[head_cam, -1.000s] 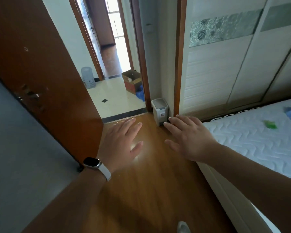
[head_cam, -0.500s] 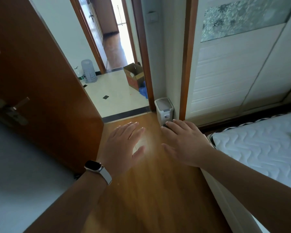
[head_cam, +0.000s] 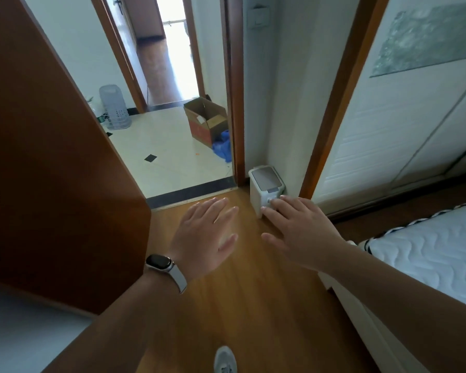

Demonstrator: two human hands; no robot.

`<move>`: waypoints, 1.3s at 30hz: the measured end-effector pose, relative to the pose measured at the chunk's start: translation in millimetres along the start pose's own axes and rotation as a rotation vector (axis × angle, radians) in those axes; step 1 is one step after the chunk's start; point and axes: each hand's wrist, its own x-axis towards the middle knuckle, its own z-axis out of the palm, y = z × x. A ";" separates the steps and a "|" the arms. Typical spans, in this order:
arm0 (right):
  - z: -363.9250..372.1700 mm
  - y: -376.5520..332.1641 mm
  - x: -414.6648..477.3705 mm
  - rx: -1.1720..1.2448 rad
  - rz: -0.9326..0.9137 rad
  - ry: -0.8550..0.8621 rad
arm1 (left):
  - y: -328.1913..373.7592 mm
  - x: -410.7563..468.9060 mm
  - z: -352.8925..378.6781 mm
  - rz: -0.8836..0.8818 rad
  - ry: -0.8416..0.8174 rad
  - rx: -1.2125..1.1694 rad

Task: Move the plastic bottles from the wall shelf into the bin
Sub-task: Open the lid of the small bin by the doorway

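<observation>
Big glossy brown wooden door (head_cam: 51, 157) stands open on my left, with smooth plank floor (head_cam: 253, 305) underfoot. On the right there's a white ribbed wardrobe (head_cam: 388, 135) and a quilted white mattress (head_cam: 428, 251). The bin (head_cam: 264, 181), a small boxy white plastic one with a flat grey lid, sits in the corner by the door frame. My left hand (head_cam: 205, 235) and right hand (head_cam: 299, 232) are both spread flat, holding nothing. My right fingertips overlap the bin's front, can't tell if they touch.
</observation>
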 end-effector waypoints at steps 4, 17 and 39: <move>-4.8 -8.0 55.8 0.022 0.075 0.019 | -59.3 31.6 9.3 0.050 -0.013 -0.014; 28.1 51.6 201.7 0.068 0.167 -0.065 | -156.9 154.7 89.6 0.102 -0.086 -0.088; 32.8 260.5 414.6 0.184 0.411 -0.011 | -223.7 508.2 204.2 0.407 -0.222 -0.152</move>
